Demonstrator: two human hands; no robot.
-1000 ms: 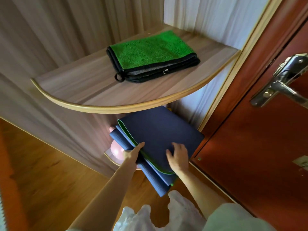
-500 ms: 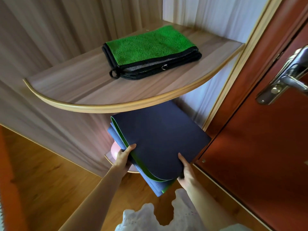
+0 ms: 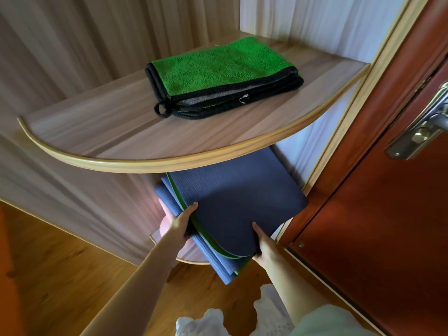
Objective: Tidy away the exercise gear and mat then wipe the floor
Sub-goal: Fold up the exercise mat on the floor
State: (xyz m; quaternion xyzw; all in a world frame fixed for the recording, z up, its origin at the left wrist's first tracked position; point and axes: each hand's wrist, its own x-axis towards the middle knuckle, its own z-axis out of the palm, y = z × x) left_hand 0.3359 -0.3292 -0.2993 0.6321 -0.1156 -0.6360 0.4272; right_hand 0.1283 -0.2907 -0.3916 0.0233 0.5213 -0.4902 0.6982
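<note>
- Since half a second ago, my view has shifted slightly; the folded mat [image 3: 232, 207] sits a little deeper under the upper shelf [image 3: 116, 137], and both my hands remain on its near edge.
- My left hand [image 3: 178, 226] grasps the mat's left side, thumb on top of the dark blue surface, fingers tucked beneath the layers.
- My right hand [image 3: 263, 243] grips the near right corner, thumb pressed on top, fingers hidden underneath.
- The mat, navy with a green edge showing between its folds, lies on the lower shelf [image 3: 186, 259] ahead of my hands, its near end overhanging the shelf's rounded rim.
- A pink object [image 3: 163, 214] shows just beyond my left hand, mostly hidden by the mat.
- Above my hands, a folded green cloth [image 3: 218, 73] with black trim rests on the upper shelf.
- To the right of my right hand stands a reddish door [image 3: 388, 214] with a metal handle [image 3: 421, 127].
- Wooden floor [image 3: 60, 275] lies below my left forearm.
</note>
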